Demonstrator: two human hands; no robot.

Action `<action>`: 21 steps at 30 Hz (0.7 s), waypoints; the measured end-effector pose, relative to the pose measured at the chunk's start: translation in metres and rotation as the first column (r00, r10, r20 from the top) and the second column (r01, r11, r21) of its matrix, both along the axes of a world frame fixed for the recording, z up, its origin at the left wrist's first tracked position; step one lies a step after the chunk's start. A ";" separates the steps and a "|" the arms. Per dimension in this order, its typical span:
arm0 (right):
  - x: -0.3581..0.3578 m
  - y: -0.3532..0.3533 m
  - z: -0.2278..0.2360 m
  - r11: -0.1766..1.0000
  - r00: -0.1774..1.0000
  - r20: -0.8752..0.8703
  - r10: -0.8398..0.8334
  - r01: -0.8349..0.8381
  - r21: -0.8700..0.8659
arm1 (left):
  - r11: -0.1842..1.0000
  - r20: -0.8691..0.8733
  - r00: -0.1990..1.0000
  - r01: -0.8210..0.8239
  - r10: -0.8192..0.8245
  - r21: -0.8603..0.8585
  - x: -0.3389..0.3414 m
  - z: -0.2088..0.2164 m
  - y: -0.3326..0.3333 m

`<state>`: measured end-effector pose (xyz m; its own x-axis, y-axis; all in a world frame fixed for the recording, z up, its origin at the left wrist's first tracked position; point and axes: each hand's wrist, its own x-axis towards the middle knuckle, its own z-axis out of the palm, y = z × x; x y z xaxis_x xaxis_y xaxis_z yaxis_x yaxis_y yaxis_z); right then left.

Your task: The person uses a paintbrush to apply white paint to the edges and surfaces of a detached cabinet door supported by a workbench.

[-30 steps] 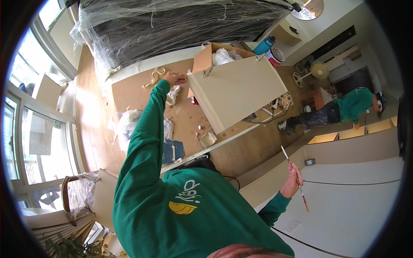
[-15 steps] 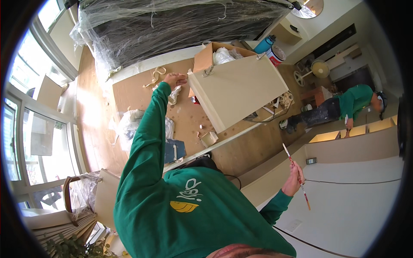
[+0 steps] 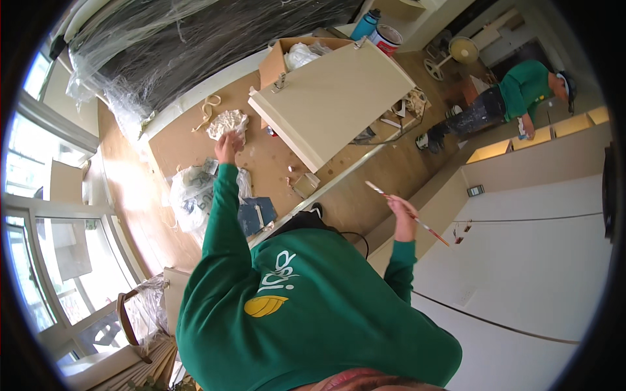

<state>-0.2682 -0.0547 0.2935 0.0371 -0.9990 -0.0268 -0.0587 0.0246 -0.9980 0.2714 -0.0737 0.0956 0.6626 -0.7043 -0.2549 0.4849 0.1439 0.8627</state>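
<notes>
Left grip: left hand (image 3: 227, 144), arm in a green sleeve stretched out, fingers closed on a crumpled pale rag (image 3: 227, 122) held above the brown floor covering (image 3: 182, 133).
Right grip: right hand (image 3: 403, 218), raised, fingers pinched round a thin paintbrush (image 3: 407, 213); the brush runs slantwise, one end toward the floor, the other toward the white panel.
Nearest surface: large white panel (image 3: 535, 260) at the person's right, with a dark thin line across it and small reddish marks just beside the brush end.
Below the left arm: crumpled plastic bag (image 3: 190, 195), pale with print, and a dark blue flat piece (image 3: 257, 215) just beside it, both on the floor covering.
Middle ground: cream cabinet door (image 3: 336, 98) with metal hinges at its corners, lying flat and raised off the floor; small scraps lie near its lower edge.
Behind the door: open cardboard box (image 3: 280, 55) holding white plastic; touching or just beside the door's far edge, cannot tell which.
Far edge: paint tin (image 3: 386, 39) and blue bottle (image 3: 365, 25) near the wall; large dark object wrapped in clear plastic sheet (image 3: 195, 45).
Far right: another person (image 3: 515, 98) in a green top, bent over a lit shelf edge.
Left side: tall windows (image 3: 39, 215).
</notes>
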 end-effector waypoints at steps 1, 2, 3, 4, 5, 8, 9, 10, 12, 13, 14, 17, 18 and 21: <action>0.004 0.003 -0.015 0.999 1.000 0.002 0.018 -0.018 0.037 | 1.000 0.027 0.999 0.019 -0.019 0.003 -0.015 -0.006 0.016; 0.007 0.004 -0.031 0.997 0.999 0.003 0.034 -0.034 0.075 | 0.999 0.026 0.999 0.040 -0.039 -0.012 -0.033 -0.005 0.032; 0.012 0.002 -0.050 0.993 0.999 0.008 0.042 -0.042 0.110 | 0.998 0.030 0.998 0.054 -0.054 -0.026 -0.051 -0.002 0.049; 0.020 0.000 -0.067 0.987 0.998 0.015 0.059 -0.061 0.149 | 0.997 0.031 0.997 0.074 -0.073 -0.025 -0.064 -0.004 0.070; 0.030 -0.001 -0.080 0.982 0.995 0.018 0.097 -0.099 0.158 | 0.995 0.027 0.995 0.095 -0.095 -0.023 -0.076 -0.007 0.089; 0.049 -0.014 -0.130 0.952 0.968 0.082 0.239 -0.250 0.175 | 0.987 0.073 0.985 0.152 -0.156 0.054 -0.112 -0.013 0.138; 0.055 -0.019 -0.143 0.944 0.961 0.053 0.270 -0.276 0.180 | 0.984 0.092 0.981 0.168 -0.173 0.067 -0.122 -0.017 0.155; 0.062 -0.024 -0.152 0.935 0.953 0.028 0.303 -0.303 0.184 | 0.980 0.115 0.975 0.183 -0.191 0.080 -0.128 -0.020 0.171; 0.079 -0.037 -0.165 0.918 0.933 0.028 0.358 -0.357 0.174 | 0.978 0.151 0.968 0.190 -0.202 0.087 -0.135 -0.027 0.199; 0.086 -0.040 -0.171 0.908 0.923 0.028 0.383 -0.382 0.170 | 0.976 0.147 0.969 0.181 -0.197 0.119 -0.138 -0.026 0.213; 0.093 -0.044 -0.175 0.905 0.918 0.010 0.396 -0.392 0.165 | 0.975 0.145 0.971 0.168 -0.189 0.144 -0.141 -0.023 0.222; 0.107 -0.055 -0.189 0.895 0.901 -0.058 0.430 -0.418 0.156 | 0.974 0.134 0.978 0.132 -0.158 0.184 -0.143 -0.018 0.242; 0.111 -0.057 -0.194 0.891 0.894 -0.087 0.441 -0.424 0.160 | 0.972 0.135 0.979 0.124 -0.153 0.198 -0.141 -0.017 0.248; 0.118 -0.061 -0.206 0.888 0.879 -0.146 0.454 -0.434 0.151 | 0.978 0.123 0.985 0.095 -0.119 0.188 -0.132 -0.023 0.257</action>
<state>-0.1501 -0.1156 0.0876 0.4608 -0.8686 -0.1820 -0.2597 0.0641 -0.9636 0.1398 0.1832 0.0727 0.6224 -0.7234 -0.2989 0.3680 -0.0667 0.9274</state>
